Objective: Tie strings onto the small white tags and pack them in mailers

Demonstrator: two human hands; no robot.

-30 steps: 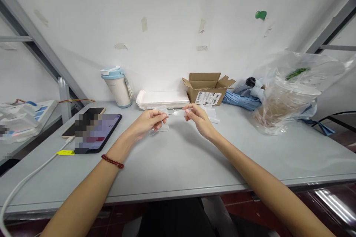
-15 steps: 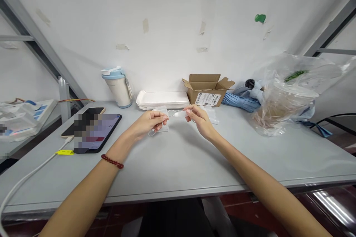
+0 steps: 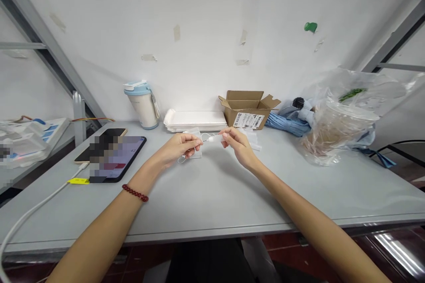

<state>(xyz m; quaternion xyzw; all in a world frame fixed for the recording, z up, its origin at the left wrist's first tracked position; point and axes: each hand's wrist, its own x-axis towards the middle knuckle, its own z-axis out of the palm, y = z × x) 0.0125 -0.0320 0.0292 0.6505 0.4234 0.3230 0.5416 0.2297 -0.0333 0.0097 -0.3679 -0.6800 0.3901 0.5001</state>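
Observation:
Above the middle of the table, my left hand (image 3: 179, 147) is closed in a pinch on a thin white cord. A loop of the cord (image 3: 206, 134) arches between my hands, and another loop (image 3: 181, 159) hangs below my left fingers. Facing it, my right hand (image 3: 237, 142) pinches a small white tab-like piece (image 3: 212, 139) between thumb and forefinger. A thin line joins this piece to my left fingertips; its exact kind is too small to tell. Small clear plastic bags lie behind both hands, one bag (image 3: 196, 132) on the left and another bag (image 3: 255, 139) on the right.
At the back stand a cream tumbler (image 3: 142, 107), a stack of white trays (image 3: 195, 120) and an open cardboard box (image 3: 247, 110). Two phones lie left, the nearer phone (image 3: 133, 152) beside a white cable (image 3: 40, 205). Right are a blue folded umbrella (image 3: 287, 124) and a plastic-wrapped tub (image 3: 345, 130).
The white piece shows more between my hands than a second ago, and my right fingers sit slightly lower. Both hands keep their pinch. The camera view has shifted slightly.

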